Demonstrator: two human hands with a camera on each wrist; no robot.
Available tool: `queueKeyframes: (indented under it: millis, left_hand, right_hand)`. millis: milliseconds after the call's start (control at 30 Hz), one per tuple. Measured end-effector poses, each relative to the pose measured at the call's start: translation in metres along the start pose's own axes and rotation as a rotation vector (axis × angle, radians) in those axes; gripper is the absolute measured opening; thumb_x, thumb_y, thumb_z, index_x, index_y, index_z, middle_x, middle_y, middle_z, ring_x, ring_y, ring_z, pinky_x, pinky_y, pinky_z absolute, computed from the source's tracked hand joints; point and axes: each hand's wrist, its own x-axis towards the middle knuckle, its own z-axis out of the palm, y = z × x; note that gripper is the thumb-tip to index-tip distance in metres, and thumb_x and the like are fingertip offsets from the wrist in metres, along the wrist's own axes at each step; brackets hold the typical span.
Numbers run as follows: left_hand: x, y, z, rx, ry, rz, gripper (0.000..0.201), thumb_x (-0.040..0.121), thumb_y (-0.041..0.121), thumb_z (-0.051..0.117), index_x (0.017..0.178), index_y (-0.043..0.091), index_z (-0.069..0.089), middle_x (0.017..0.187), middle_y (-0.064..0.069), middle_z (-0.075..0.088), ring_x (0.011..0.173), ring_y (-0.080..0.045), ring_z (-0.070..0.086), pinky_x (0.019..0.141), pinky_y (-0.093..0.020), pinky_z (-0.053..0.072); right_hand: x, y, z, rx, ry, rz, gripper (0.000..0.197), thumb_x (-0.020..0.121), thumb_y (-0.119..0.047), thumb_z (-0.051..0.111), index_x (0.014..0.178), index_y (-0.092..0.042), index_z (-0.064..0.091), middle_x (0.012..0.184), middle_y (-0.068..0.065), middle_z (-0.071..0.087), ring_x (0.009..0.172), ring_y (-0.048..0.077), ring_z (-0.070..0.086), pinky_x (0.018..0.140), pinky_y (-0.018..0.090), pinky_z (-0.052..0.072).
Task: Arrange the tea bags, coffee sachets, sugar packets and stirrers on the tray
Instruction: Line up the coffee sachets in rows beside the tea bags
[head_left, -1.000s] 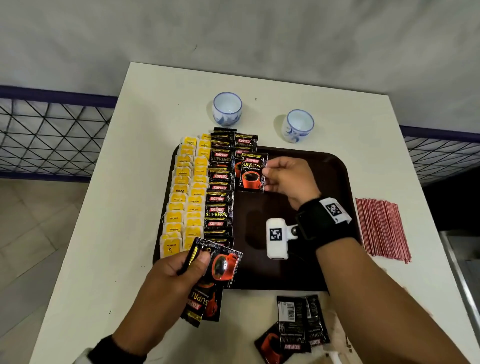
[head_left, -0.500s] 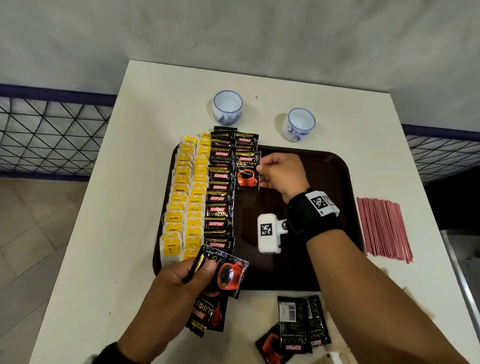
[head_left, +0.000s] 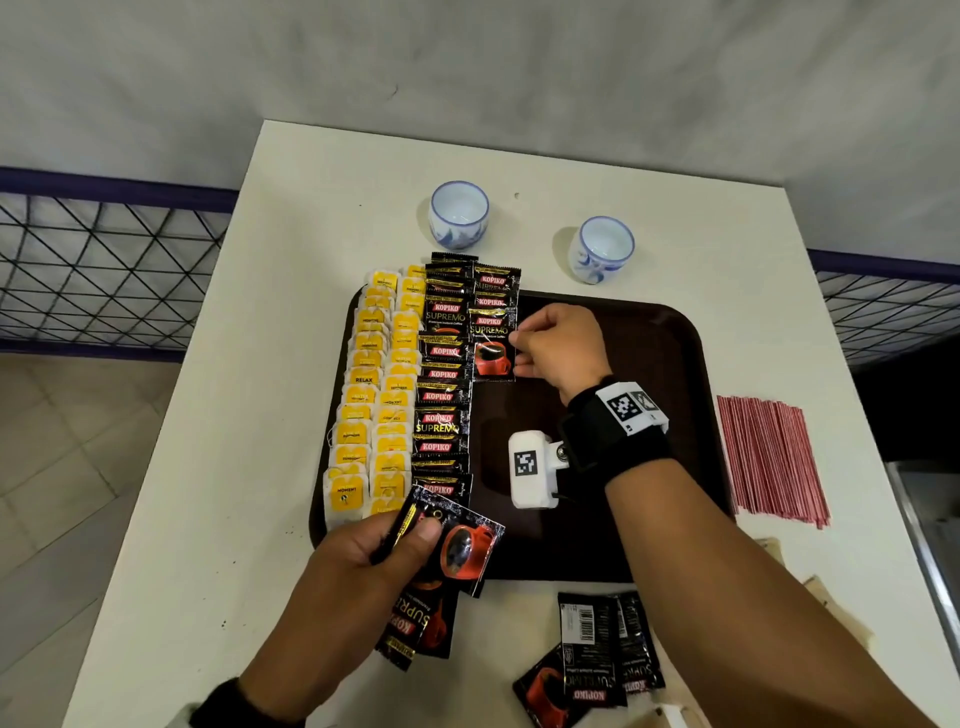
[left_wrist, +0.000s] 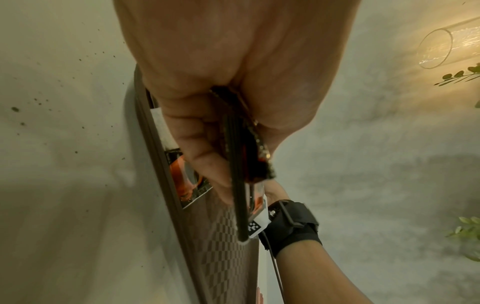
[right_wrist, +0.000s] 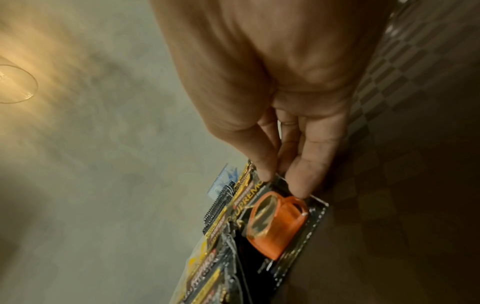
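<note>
Laying sachet (head_left: 491, 345) overlapped into second row — your right hand (head_left: 561, 349) pinches it | left hand (head_left: 374, 558) clamps spare sachets (head_left: 452, 561) ready.

A white table (head_left: 291, 364) stands against a grey wall (head_left: 467, 67). On both sides runs a black wire-mesh fence (head_left: 104, 270) with a blue top rail, and pale floor tiles (head_left: 67, 467) show at lower left. The wrist views show warm light on the wall.

The right hand (head_left: 563, 349) carried its coffee sachet (head_left: 492, 345) up the tray (head_left: 670, 374) and set it against the second column's top sachets.
</note>
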Motion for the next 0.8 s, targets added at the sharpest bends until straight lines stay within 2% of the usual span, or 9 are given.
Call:
queueKeyframes:
  millis: [133, 233, 300, 367, 433, 500, 600, 700, 800]
  left_hand:
    - [0.001, 0.001, -0.001, 0.021, -0.007, 0.021, 0.018, 0.091, 0.035, 0.065, 0.086, 0.03, 0.081, 0.092, 0.008, 0.079, 0.093, -0.011, 0.073, 0.083, -0.03, 0.053]
    - [0.002, 0.009, -0.003, 0.038, -0.015, 0.092, 0.021, 0.086, 0.042, 0.064, 0.085, 0.03, 0.081, 0.088, 0.005, 0.078, 0.085, -0.009, 0.073, 0.076, -0.025, 0.053]
    - [0.004, 0.016, -0.005, 0.058, -0.008, 0.15, 0.026, 0.082, 0.046, 0.064, 0.082, 0.026, 0.081, 0.079, -0.001, 0.077, 0.077, -0.013, 0.073, 0.068, -0.019, 0.053]
    - [0.009, 0.022, -0.007, 0.115, 0.012, 0.186, 0.025, 0.086, 0.043, 0.066, 0.077, 0.023, 0.079, 0.072, -0.002, 0.075, 0.071, -0.015, 0.072, 0.06, -0.018, 0.052]
    - [0.014, 0.029, -0.007, 0.166, 0.017, 0.201, 0.022, 0.09, 0.037, 0.069, 0.072, 0.028, 0.077, 0.067, -0.002, 0.073, 0.065, -0.013, 0.071, 0.054, -0.018, 0.049]
    - [0.016, 0.036, -0.005, 0.21, -0.005, 0.219, 0.023, 0.089, 0.035, 0.071, 0.067, 0.035, 0.076, 0.062, 0.001, 0.071, 0.056, -0.006, 0.068, 0.051, -0.014, 0.046]
    - [0.018, 0.043, 0.0, 0.266, -0.055, 0.238, 0.017, 0.088, 0.039, 0.073, 0.072, 0.036, 0.078, 0.067, 0.001, 0.074, 0.06, -0.009, 0.07, 0.054, -0.017, 0.048]
    - [0.018, 0.044, 0.003, 0.286, -0.074, 0.246, 0.018, 0.088, 0.04, 0.072, 0.079, 0.026, 0.08, 0.069, -0.001, 0.075, 0.063, -0.014, 0.071, 0.054, -0.018, 0.048]
    - [0.016, 0.047, 0.005, 0.26, -0.052, 0.249, 0.019, 0.083, 0.044, 0.074, 0.075, 0.028, 0.079, 0.067, 0.003, 0.074, 0.062, -0.01, 0.07, 0.052, -0.015, 0.046]
  right_hand:
    - [-0.004, -0.002, -0.005, 0.009, 0.03, -0.031, 0.014, 0.086, -0.003, 0.071, 0.078, -0.01, 0.061, 0.071, 0.007, 0.063, 0.058, 0.016, 0.063, 0.059, 0.034, 0.062]
    - [-0.024, -0.006, -0.013, -0.017, 0.046, -0.111, 0.014, 0.088, -0.009, 0.072, 0.079, -0.013, 0.062, 0.07, 0.003, 0.063, 0.059, 0.014, 0.063, 0.053, 0.03, 0.058]
    - [-0.051, -0.008, -0.02, 0.012, -0.068, -0.153, 0.01, 0.088, -0.01, 0.073, 0.082, -0.013, 0.066, 0.068, 0.002, 0.063, 0.058, 0.013, 0.061, 0.047, 0.026, 0.052]
    - [-0.085, -0.007, -0.029, 0.017, -0.278, -0.181, 0.005, 0.086, -0.011, 0.076, 0.087, -0.012, 0.071, 0.07, 0.003, 0.065, 0.059, 0.012, 0.061, 0.044, 0.024, 0.047]
    - [-0.113, -0.005, -0.038, -0.006, -0.484, -0.16, 0.01, 0.084, -0.009, 0.077, 0.094, -0.01, 0.073, 0.073, 0.002, 0.067, 0.06, 0.012, 0.061, 0.044, 0.021, 0.042]
    - [-0.129, -0.001, -0.043, -0.02, -0.603, -0.143, 0.013, 0.084, -0.001, 0.076, 0.096, -0.004, 0.072, 0.071, -0.002, 0.066, 0.056, 0.01, 0.058, 0.046, 0.014, 0.039]
    - [-0.138, 0.004, -0.046, -0.056, -0.602, -0.162, 0.009, 0.085, 0.006, 0.072, 0.093, 0.002, 0.07, 0.061, -0.007, 0.063, 0.05, 0.007, 0.055, 0.048, 0.011, 0.039]
    - [-0.138, 0.01, -0.044, -0.041, -0.565, -0.146, 0.008, 0.086, 0.005, 0.071, 0.093, 0.003, 0.067, 0.057, -0.007, 0.06, 0.044, 0.003, 0.053, 0.043, 0.014, 0.037]
    - [-0.139, 0.012, -0.043, -0.06, -0.565, -0.148, 0.008, 0.086, 0.002, 0.072, 0.089, -0.003, 0.067, 0.062, 0.004, 0.062, 0.049, 0.012, 0.057, 0.041, 0.023, 0.041]
